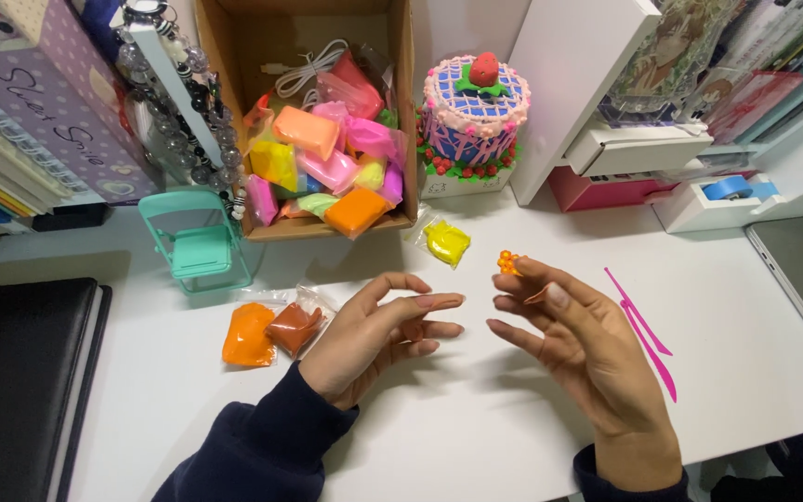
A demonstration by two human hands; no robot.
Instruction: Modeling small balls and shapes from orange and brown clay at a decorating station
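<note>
Head cam: right hand pinches small orange clay piece at its fingertips, above white desk; left hand just beside, fingers loosely apart, holding nothing.

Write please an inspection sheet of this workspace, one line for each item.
Surface: white desk.
Job's things: small orange clay piece at the right fingertips; orange pack and brown pack beside the left hand.
Clutter: yellow pack, pink tools, mint mini chair, box of clay packs, clay cake.
Grip: left hand open, empty; right hand pinches the piece.
Cables: white cable in the box.
Surroundings: books, tape dispenser, black folder.
</note>
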